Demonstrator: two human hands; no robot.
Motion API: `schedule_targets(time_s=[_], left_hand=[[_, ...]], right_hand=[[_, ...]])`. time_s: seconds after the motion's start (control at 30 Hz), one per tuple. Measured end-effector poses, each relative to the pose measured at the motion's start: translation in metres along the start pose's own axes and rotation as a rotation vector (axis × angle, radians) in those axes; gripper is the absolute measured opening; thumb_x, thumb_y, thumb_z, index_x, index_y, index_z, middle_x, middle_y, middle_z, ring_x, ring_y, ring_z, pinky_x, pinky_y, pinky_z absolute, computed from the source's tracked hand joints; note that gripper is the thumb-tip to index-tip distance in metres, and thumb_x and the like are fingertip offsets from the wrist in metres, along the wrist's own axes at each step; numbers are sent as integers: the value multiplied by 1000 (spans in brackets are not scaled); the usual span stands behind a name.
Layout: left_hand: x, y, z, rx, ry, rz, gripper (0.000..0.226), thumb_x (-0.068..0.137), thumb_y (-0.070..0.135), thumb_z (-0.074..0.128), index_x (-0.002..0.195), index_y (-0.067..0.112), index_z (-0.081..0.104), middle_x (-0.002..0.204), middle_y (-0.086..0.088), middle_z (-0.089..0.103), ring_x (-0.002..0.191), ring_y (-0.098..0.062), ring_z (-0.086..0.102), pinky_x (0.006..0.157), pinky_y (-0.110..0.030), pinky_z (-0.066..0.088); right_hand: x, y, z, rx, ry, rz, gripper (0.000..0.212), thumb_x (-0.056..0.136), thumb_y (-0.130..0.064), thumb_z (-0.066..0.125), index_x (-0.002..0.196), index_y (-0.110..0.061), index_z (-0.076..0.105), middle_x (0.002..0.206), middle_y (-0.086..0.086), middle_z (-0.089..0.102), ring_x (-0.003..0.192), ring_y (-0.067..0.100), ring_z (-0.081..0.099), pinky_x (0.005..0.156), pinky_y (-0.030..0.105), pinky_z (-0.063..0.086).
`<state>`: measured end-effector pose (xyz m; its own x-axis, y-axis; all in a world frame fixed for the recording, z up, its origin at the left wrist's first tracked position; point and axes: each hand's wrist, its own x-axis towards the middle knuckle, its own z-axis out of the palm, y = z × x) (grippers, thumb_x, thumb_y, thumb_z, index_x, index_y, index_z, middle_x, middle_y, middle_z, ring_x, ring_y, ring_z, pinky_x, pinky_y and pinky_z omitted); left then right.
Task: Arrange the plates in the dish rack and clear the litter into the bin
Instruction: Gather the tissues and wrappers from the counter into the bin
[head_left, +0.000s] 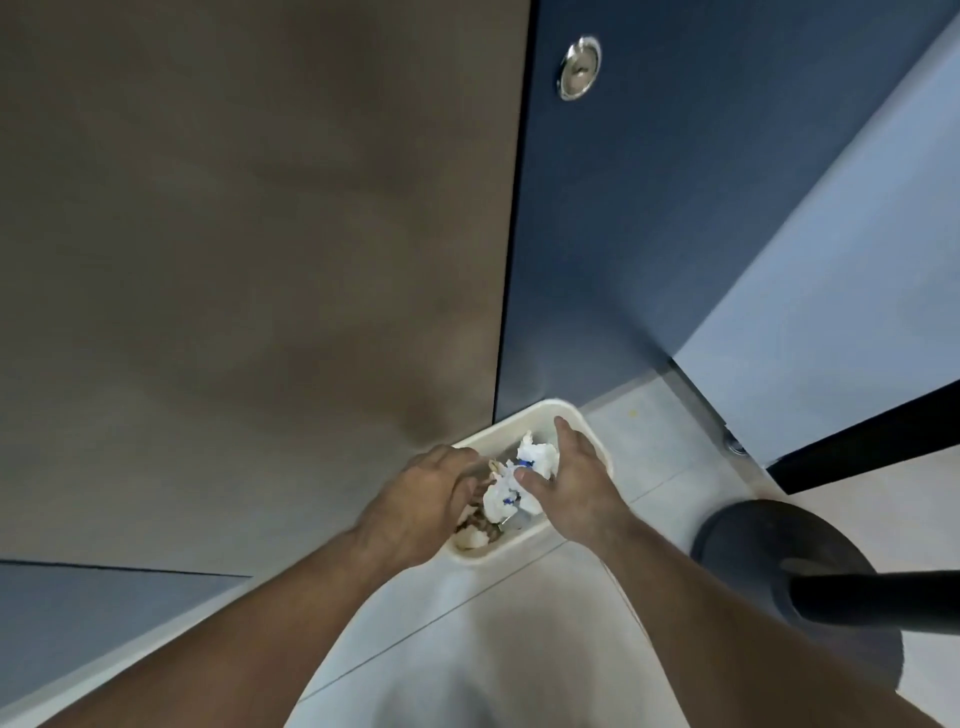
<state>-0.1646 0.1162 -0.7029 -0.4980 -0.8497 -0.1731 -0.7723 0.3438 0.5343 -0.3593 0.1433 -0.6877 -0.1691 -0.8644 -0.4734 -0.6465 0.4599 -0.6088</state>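
Right hand (574, 470) splayed, thumb pressing crumpled paper (540, 457) just leftward, above bin (537, 409); left hand (428, 499) curled, grip unclear.

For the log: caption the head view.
Left hand and right hand reach into the white bin, right thumb on crumpled paper.
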Motion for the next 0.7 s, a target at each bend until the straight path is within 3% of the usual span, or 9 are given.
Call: schedule_targets(time_s=[0.1, 0.2, 0.33, 0.43, 0.53, 0.7], left_hand=[[-20, 21, -36, 14, -20, -35, 34, 99, 33, 42, 130, 23, 50, 128, 5, 54, 118, -18, 50, 98, -36, 43], [-41, 48, -84, 45, -67, -49, 36, 100, 38, 38, 130, 24, 49, 126, 7, 53, 117, -16, 49, 96, -35, 44], [-67, 94, -161, 66, -58, -12, 43, 96, 50, 28, 124, 28, 52, 118, 11, 54, 112, -12, 50, 92, -36, 45], [-89, 136, -231, 109, -32, 35, 35, 97, 47, 30, 113, 28, 55, 110, 11, 53, 105, -11, 51, 86, -28, 43], [-110, 177, -304, 175, 24, 72, 30, 99, 43, 32, 111, 26, 54, 109, 9, 53, 101, -12, 51, 81, -30, 41], [-135, 219, -399, 140, 115, 171, 35, 98, 43, 34, 117, 23, 55, 114, 4, 58, 104, -15, 53, 85, -31, 44]], right_hand=[[-28, -18, -31, -64, 3, -27, 63, 97, -34, 54, 151, -18, 25, 155, 1, 30, 139, 17, 31, 107, 23, 25], [-63, -46, -67, -115, 14, -77, 43, 100, -28, 49, 141, -19, 45, 145, 1, 46, 130, 17, 43, 103, 22, 30], [-114, -100, -116, -160, 35, -152, 31, 98, -31, 50, 127, -21, 59, 131, -3, 57, 118, 15, 51, 96, 21, 36], [-159, -157, -158, -191, 71, -237, 28, 96, -35, 52, 120, -23, 62, 122, -4, 60, 112, 14, 53, 93, 23, 38], [-201, -216, -200, -222, 97, -312, 26, 97, -37, 51, 118, -26, 61, 120, -9, 58, 107, 12, 55, 89, 25, 41], [-259, -292, -256, -223, 165, -428, 31, 96, -41, 51, 124, -28, 58, 124, -12, 56, 116, 8, 51, 99, 27, 41]])
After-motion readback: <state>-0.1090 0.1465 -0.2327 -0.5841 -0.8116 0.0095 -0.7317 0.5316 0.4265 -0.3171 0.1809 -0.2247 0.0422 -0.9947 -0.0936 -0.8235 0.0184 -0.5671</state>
